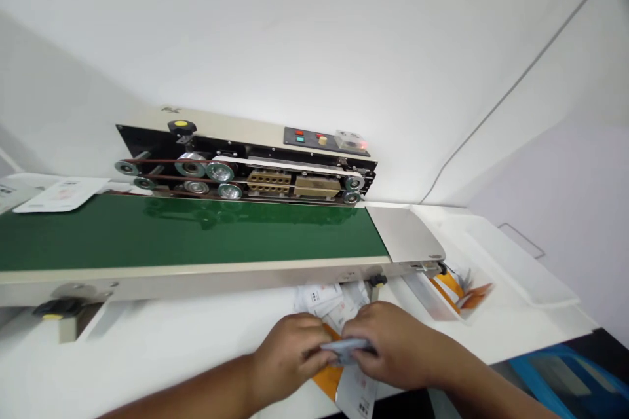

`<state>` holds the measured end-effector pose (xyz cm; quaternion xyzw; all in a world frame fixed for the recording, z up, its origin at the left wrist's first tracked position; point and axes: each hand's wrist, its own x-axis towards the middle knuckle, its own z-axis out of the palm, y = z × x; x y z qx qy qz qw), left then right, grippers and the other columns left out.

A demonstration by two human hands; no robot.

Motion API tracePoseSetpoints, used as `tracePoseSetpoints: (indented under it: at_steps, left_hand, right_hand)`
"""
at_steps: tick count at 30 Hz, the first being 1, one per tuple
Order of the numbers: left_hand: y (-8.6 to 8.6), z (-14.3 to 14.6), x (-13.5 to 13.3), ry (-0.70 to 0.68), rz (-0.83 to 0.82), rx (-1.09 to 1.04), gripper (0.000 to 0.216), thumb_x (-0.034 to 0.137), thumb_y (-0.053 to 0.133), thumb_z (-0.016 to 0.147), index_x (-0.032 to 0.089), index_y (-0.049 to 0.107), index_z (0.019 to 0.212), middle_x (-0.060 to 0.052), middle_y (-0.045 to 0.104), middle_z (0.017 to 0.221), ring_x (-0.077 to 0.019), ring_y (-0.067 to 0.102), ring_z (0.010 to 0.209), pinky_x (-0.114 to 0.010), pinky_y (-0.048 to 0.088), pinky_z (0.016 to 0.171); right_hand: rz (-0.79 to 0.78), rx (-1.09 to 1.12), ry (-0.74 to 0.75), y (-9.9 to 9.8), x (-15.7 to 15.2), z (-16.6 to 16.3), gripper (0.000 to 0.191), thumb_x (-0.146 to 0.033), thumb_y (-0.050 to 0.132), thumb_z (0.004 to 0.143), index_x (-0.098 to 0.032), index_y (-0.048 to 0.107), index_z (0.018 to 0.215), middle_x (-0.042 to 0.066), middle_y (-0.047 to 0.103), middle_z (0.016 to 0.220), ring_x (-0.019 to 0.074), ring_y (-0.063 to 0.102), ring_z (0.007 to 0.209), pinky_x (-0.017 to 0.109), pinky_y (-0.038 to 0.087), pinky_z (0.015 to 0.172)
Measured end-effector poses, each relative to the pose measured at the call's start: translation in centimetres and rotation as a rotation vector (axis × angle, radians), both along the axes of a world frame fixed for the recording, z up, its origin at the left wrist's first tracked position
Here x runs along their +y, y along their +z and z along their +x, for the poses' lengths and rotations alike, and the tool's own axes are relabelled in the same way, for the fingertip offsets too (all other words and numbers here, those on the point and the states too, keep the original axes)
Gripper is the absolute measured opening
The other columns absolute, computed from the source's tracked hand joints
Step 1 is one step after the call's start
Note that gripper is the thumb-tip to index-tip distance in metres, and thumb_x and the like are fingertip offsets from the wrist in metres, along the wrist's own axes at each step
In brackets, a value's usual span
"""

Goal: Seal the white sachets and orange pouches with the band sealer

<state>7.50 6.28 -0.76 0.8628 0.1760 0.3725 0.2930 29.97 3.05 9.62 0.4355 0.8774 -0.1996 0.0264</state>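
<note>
My left hand (287,357) and my right hand (388,344) meet low in the middle of the view, both pinched on a small stack of flat pouches (348,348) held edge-on between them. Under my hands lies a loose pile of white and orange pouches (329,301) on the white table (171,340). Just beyond the hands runs the green conveyor belt (196,236) of a band sealing machine (246,170), with nothing on the belt's near stretch.
A metal plate (405,236) ends the belt at the right. Beside it a white tray (457,294) holds orange pouches. White printed pouches (61,195) lie at the belt's far left. A blue bin (565,376) sits below the table's right edge.
</note>
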Motion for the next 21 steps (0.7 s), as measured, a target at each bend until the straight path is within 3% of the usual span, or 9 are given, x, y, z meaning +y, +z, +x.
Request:
tracePoseSetpoints:
  at_steps: [4,7,9,12,14,21]
  left_hand:
    - [0.4,-0.2,0.2,0.03,-0.015,-0.051,0.031,0.038,0.051,0.104,0.019,0.069,0.088,-0.002,0.067,0.073,-0.0162,0.06,0.067,-0.026,0.043,0.063]
    - [0.5,-0.3,0.3,0.046,-0.042,-0.059,0.024,0.034,0.052,0.103,0.02,0.069,0.093,-0.002,0.068,0.075,-0.0159,0.062,0.068,-0.025,0.045,0.065]
    - [0.6,-0.3,0.3,0.035,-0.026,-0.057,0.026,0.033,0.051,0.103,0.02,0.069,0.089,-0.002,0.066,0.072,-0.0157,0.06,0.065,-0.025,0.044,0.063]
    - [0.6,-0.3,0.2,0.01,0.015,-0.04,0.032,0.034,0.048,0.104,0.02,0.068,0.083,-0.002,0.063,0.067,-0.0159,0.057,0.062,-0.026,0.043,0.061]
    - [0.6,-0.2,0.1,-0.008,0.028,-0.034,0.036,0.036,0.045,0.105,0.02,0.068,0.082,-0.002,0.063,0.066,-0.0162,0.057,0.061,-0.027,0.042,0.061]
    - [0.9,-0.2,0.2,-0.056,0.027,-0.054,0.046,0.042,0.039,0.107,0.019,0.068,0.08,-0.003,0.063,0.065,-0.0162,0.056,0.06,-0.028,0.041,0.06]
  right_hand:
    - [-0.09,0.101,-0.119,3.1,1.1,2.2,0.011,-0.027,0.063,0.089,-0.021,0.072,0.089,0.001,0.073,0.081,0.0156,0.062,0.072,0.026,0.038,0.064]
    - [-0.193,0.371,-0.385,5.4,3.1,5.0,0.021,-0.039,0.066,0.091,-0.02,0.072,0.098,0.004,0.073,0.092,0.0167,0.063,0.075,0.024,0.041,0.061]
    - [-0.243,0.621,-0.581,6.1,5.0,6.7,0.031,-0.045,0.071,0.088,-0.019,0.07,0.104,0.004,0.071,0.084,0.0134,0.058,0.062,0.022,0.037,0.052]
    - [-0.205,1.016,-0.78,5.8,7.9,8.3,0.035,-0.045,0.074,0.084,-0.017,0.068,0.104,-0.004,0.057,0.058,0.007,0.038,0.044,0.02,0.025,0.042]
    - [-0.175,1.226,-0.847,5.2,9.8,8.8,0.027,-0.037,0.075,0.081,-0.016,0.066,0.096,-0.004,0.054,0.056,0.0066,0.037,0.044,0.019,0.023,0.04]
    - [-0.267,1.378,-0.911,3.7,13.6,8.2,0.009,-0.013,0.069,0.077,-0.013,0.067,0.086,0.006,0.069,0.07,0.0093,0.055,0.05,0.019,0.047,0.044]
